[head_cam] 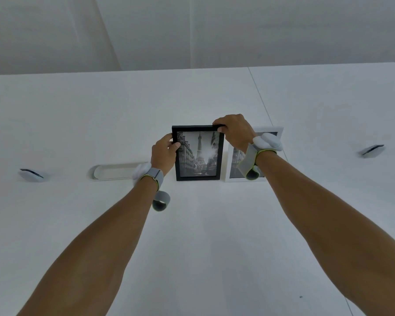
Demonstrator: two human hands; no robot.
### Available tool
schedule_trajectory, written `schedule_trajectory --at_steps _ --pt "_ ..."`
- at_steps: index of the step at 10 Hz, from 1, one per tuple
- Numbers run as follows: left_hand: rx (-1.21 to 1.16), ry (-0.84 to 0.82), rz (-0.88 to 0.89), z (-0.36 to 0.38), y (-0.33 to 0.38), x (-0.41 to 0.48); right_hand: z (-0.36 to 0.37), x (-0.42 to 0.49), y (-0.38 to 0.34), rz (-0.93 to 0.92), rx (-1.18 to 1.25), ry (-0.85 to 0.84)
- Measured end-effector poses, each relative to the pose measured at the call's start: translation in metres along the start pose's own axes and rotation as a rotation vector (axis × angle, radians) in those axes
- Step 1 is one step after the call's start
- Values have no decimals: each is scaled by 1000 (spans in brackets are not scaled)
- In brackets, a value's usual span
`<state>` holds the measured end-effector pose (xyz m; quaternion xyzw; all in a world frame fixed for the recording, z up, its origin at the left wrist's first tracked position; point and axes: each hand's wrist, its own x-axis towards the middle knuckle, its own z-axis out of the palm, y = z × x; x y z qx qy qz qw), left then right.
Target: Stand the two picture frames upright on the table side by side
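Observation:
A black picture frame (198,153) with a grey tower photo stands upright on the white table (203,236), its bottom edge on the surface. My left hand (163,153) grips its left edge near the top. My right hand (234,131) grips its top right corner. Just to its right stands a white picture frame (234,165), also upright, partly hidden behind my right wrist and its grey strap. The two frames are side by side with a narrow gap between them.
A long oval cable slot (114,171) is set in the table left of the frames. Small white devices lie at the far left (31,174) and far right (372,151). A seam (260,99) runs across the table behind the frames. A white wall rises beyond.

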<state>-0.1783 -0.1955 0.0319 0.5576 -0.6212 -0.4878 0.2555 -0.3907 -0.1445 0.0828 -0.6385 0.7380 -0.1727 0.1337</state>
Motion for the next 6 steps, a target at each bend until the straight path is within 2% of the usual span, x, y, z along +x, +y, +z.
schedule_trajectory --at_steps 5,6 --pt "155 -49 25 -1 8 -6 0 -6 -4 69 -54 -27" --pt "170 28 22 -9 4 -13 3 -12 -7 62 17 97"
